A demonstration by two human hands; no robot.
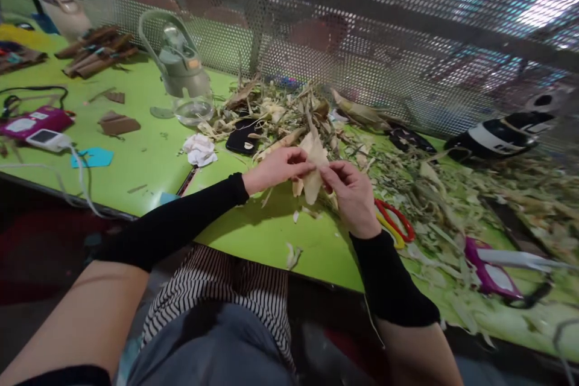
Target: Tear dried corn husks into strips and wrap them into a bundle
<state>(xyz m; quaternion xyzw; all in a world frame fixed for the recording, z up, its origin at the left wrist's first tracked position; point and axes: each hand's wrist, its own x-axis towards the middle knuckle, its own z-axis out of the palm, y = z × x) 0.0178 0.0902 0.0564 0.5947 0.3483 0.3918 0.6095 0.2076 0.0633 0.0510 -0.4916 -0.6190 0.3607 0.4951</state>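
Observation:
A pale, dry leaf [313, 184] hangs upright between my two hands, above the front part of the green table. The fingers of my left hand [283, 169] pinch its left edge. From the other side, my right hand [348, 190] grips the right edge between thumb and fingers. Right behind the leaf lies a heap of dried leaves and stalks [275, 102]. Scissors with red and yellow handles [395, 223] rest beside my right wrist, their blades hidden. Small pale scraps [293, 255] lie on the table below my hands.
A perforated metal screen [307, 42] backs the green table [253, 232]. Left stand a large bottle [185, 72], crumpled tissue [199, 151], a dark phone [243, 136] and a purple device [38, 123] with cables. Right are leaf scraps [434, 211], a black bottle [493, 139] and another purple device [491, 271].

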